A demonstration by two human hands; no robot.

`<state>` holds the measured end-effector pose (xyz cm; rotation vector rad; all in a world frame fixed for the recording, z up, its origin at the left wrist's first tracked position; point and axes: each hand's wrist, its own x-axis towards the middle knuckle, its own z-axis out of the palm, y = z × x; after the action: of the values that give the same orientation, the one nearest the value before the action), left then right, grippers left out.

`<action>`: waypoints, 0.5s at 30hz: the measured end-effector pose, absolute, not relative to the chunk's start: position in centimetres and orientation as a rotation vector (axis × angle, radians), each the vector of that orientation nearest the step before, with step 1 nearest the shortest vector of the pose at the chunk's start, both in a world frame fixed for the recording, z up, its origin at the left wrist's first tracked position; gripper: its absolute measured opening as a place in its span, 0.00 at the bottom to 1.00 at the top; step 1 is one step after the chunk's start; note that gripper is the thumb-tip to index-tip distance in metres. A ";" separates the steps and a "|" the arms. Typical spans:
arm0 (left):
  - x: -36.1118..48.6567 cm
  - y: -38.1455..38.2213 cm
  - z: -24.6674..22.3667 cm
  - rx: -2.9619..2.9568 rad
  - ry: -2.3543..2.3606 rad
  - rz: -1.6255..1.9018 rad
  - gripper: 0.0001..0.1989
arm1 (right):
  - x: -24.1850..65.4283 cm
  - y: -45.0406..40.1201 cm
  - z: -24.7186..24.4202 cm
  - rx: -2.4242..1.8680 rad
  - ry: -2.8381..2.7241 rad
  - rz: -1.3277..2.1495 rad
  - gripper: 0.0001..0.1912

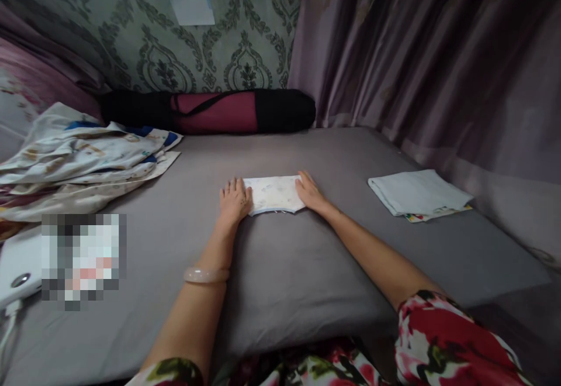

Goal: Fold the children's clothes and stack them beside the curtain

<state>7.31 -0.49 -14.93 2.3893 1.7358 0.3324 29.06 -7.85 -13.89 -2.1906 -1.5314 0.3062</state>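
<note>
A small folded white cloth (276,194) with a faint print and a light blue lower edge lies flat on the grey sheet, in the middle of the head view. My left hand (235,199) rests at its left edge, fingers stretched forward and the thumb on the cloth. At the other end, my right hand (310,192) lies on the right edge with its fingers extended. Both hands are open, palms down. The underside of the cloth is hidden.
To the right lies a folded pale cloth (416,192) over a colourful piece. Rumpled patterned fabric (96,152) is heaped at the left, behind a white device (24,263) with a cable and a blurred-out patch. A black and maroon long bag (214,111) lies along the wall.
</note>
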 end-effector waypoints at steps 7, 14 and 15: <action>6.3 0.1 -14.2 2.290 1.957 0.345 0.28 | 32.9 -9.6 -11.9 -2.276 -1.053 0.462 0.19; 4.8 1.2 -11.1 2.127 1.812 0.082 0.19 | 32.4 -11.6 -11.3 -2.552 -1.179 0.504 0.19; 4.7 1.3 -10.7 2.083 1.800 0.043 0.17 | 32.1 -11.5 -11.3 -2.561 -1.200 0.490 0.20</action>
<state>4.72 1.26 -10.65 2.0826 1.8000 0.0432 32.13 -11.49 -11.27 -2.5615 -1.1996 0.4899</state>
